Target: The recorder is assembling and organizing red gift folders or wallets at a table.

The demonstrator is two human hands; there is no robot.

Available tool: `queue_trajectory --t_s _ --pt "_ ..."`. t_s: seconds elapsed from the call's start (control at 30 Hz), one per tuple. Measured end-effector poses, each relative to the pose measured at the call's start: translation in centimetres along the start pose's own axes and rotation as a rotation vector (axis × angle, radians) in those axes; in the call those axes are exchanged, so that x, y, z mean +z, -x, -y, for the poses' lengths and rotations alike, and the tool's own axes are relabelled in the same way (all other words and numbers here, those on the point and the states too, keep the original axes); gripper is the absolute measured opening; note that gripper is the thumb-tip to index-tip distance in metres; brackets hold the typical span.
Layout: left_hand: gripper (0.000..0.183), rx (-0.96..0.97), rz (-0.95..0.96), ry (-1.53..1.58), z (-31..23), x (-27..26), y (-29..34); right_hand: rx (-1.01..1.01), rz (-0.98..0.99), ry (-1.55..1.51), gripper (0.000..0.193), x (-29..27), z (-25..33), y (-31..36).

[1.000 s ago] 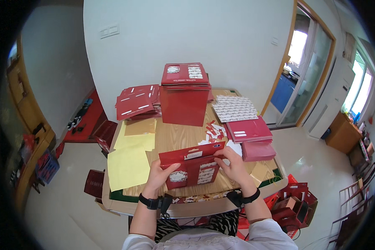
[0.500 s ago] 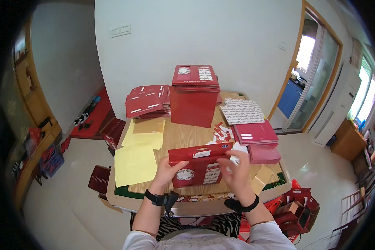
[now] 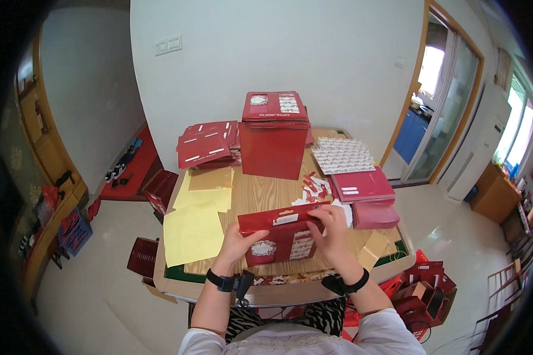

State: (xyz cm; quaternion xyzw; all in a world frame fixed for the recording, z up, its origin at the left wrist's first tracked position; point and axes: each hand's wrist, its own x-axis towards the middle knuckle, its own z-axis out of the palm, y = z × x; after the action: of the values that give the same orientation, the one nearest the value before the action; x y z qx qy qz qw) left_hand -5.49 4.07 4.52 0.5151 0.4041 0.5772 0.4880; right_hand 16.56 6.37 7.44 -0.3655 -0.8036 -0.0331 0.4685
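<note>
A flat red card pack (image 3: 283, 245) with a hang-tab flap along its top and white patterned panels on its front stands upright near the table's front edge. My left hand (image 3: 236, 245) grips its left side, thumb on the front. At the top right corner, my right hand (image 3: 333, 235) holds the flap between thumb and fingers. Behind the pack lie loose red and white paper strips (image 3: 315, 188). Black bands with small attachments circle both of my wrists.
A tall red box topped with red cards (image 3: 271, 152) stands mid-table. Red sleeves (image 3: 202, 145) and yellow sheets (image 3: 195, 234) lie left. At right are patterned white sheets (image 3: 343, 155), pink-red envelopes (image 3: 364, 184) and a tan sheet (image 3: 373, 249). Below sits a carton (image 3: 423, 302).
My right hand has come down and inward onto the flap's right corner, its fingers closing there. My left hand keeps its hold. The view has shifted slightly.
</note>
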Motion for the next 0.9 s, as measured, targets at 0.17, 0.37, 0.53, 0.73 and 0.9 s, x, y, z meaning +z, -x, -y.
queue_trajectory --t_s 0.17,0.37,0.53,0.73,0.9 --pt "0.025 -0.011 0.053 0.031 0.1 -0.6 0.2 0.128 -0.171 -0.156 0.038 -1.7 -1.6 1.8" --pt "0.026 0.026 0.080 0.024 0.3 -0.3 0.2 0.588 0.112 -0.976 0.032 0.3 -3.2 3.4" --pt "0.025 -0.007 0.036 0.007 -0.1 -0.1 0.3 0.539 0.026 -1.086 0.029 1.7 -3.8 3.6" --pt "0.026 -0.020 0.046 -0.028 1.2 -0.7 1.2 0.620 0.098 -1.079 0.026 0.9 -4.4 4.3" --pt "0.025 -0.020 -0.026 0.156 1.9 -0.9 1.4 0.659 0.345 -1.019 0.024 0.3 -5.0 5.6"
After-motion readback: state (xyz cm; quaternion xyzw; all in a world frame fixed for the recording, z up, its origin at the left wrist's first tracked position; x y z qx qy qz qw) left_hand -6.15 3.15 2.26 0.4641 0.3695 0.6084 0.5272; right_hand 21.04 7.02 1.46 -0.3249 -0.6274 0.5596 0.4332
